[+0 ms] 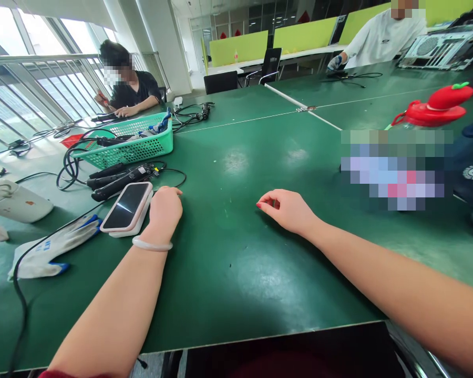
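My left hand (pixel 166 210) rests on the green table in a loose fist, with a pale bangle (pixel 153 244) at the wrist. Just left of it lies a phone (pixel 128 206) with a light pink case, on top of a white object. My right hand (pixel 287 210) is over the table to the right, its fingers curled toward the thumb with nothing visible between them. Red polish shows on its nails. A white work glove (pixel 59 247) with blue fingertips lies left of the phone. Behind the phone are black handheld devices (pixel 122 178) with cables.
A teal basket (pixel 130 149) holds cables and gloves. At right stand a red-lidded bottle (pixel 429 113) and a dark bag (pixel 471 163). A white container (pixel 18 199) is at left. Two people sit across the table (pixel 228 273), one near a computer case (pixel 443 50).
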The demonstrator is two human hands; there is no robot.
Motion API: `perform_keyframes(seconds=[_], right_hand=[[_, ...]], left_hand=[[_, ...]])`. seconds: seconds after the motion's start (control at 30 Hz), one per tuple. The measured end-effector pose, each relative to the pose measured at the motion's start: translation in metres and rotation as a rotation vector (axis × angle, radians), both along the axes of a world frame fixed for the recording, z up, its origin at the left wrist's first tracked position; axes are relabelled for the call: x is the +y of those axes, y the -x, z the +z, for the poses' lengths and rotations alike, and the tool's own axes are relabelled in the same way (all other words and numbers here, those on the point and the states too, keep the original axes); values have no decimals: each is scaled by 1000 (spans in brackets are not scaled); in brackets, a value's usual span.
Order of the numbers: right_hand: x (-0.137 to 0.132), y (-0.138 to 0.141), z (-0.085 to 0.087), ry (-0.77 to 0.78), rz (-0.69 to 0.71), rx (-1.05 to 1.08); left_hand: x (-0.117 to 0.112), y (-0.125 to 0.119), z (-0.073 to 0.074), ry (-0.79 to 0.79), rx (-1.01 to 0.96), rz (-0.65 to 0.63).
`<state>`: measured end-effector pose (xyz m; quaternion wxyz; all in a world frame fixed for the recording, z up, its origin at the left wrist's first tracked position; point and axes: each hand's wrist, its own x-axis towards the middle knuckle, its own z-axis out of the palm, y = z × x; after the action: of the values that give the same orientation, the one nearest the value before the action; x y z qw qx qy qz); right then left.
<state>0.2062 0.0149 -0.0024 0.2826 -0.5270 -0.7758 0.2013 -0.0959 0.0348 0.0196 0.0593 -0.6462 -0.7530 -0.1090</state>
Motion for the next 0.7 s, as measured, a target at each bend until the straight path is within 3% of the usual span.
perform_keyframes(seconds=[0.37, 0.6, 0.7], right_hand=[[-2, 1, 1, 26, 8, 11], [-2, 2, 0, 8, 30, 24], [-3, 5, -1, -3, 71, 19]], left_hand=[[3, 2, 3, 20, -47, 86], [15, 8, -14, -46, -480, 54], [16, -5, -19, 10, -524, -47]])
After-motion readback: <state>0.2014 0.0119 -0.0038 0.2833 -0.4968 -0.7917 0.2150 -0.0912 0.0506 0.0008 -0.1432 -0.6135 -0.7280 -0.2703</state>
